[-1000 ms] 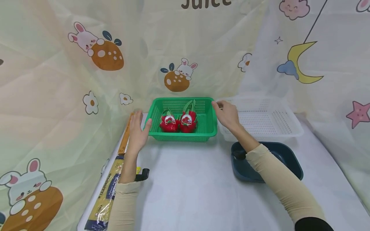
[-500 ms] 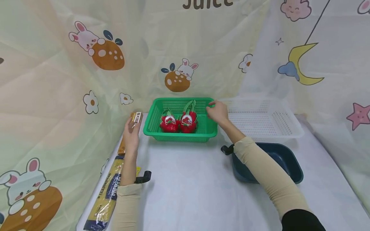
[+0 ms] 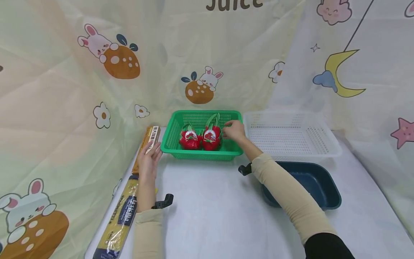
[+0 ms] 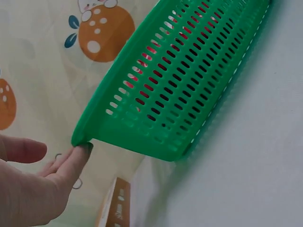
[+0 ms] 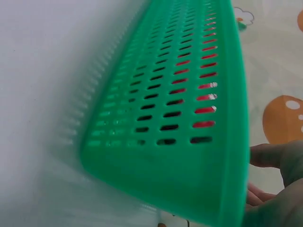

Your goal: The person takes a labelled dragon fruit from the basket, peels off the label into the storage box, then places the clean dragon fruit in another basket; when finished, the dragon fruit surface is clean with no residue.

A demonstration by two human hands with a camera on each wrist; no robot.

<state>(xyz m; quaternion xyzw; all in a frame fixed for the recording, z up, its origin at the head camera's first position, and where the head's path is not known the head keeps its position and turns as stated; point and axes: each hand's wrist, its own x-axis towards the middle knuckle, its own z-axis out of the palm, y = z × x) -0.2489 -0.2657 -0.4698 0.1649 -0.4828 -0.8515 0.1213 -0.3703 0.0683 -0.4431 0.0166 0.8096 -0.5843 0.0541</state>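
Note:
In the head view a green perforated basket (image 3: pixel 200 154) stands at the back of the table. Two red dragon fruits with green tips and round labels lie inside it, one on the left (image 3: pixel 190 140) and one on the right (image 3: pixel 211 139). My left hand (image 3: pixel 150 162) is at the basket's near left corner; in the left wrist view its fingertips (image 4: pixel 81 153) meet the underside of the rim, fingers extended. My right hand (image 3: pixel 234 131) reaches over the basket's right side, fingertips close beside the right dragon fruit, fingers loosely bent. The right wrist view shows that hand (image 5: pixel 286 184) beyond the rim, partly hidden.
To the right is a white perforated basket (image 3: pixel 288 138). A dark blue basin (image 3: pixel 312 181) stands in front of it, partly behind my right sleeve. Along the left edge lie an orange-brown box (image 3: pixel 150 136) and a yellow and blue spaghetti pack (image 3: pixel 118 219). Printed cloth hangs behind.
My right hand has moved left from the basket's right rim to above its inside, near the right dragon fruit. My left hand has drawn back toward me to the basket's near left corner.

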